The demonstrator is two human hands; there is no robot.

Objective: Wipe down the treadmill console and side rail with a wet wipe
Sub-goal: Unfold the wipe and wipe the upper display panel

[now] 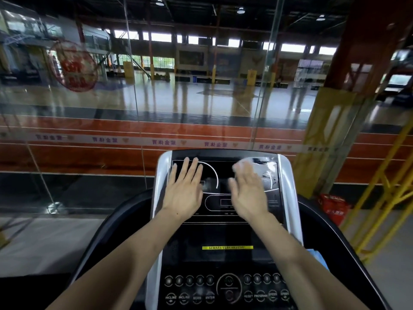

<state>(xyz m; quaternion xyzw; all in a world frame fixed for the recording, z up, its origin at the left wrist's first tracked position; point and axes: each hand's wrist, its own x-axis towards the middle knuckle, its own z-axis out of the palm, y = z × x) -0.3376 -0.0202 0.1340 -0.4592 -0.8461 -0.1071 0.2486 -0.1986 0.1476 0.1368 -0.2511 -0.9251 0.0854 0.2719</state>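
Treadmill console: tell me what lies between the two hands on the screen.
In the head view, only bare black console panel with white printed lines separates the left hand from the right hand; the wet wipe lies beyond the right fingertips.

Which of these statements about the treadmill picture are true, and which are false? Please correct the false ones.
1. Both hands lie on the upper part of the console. True.
2. The wet wipe is under the left hand. False: it shows at the fingertips of the right hand.
3. The left hand is clenched in a fist. False: it lies flat with spread fingers.
4. A yellow strip crosses the console below the hands. True.
5. The button rows lie nearer the person than the hands. True.
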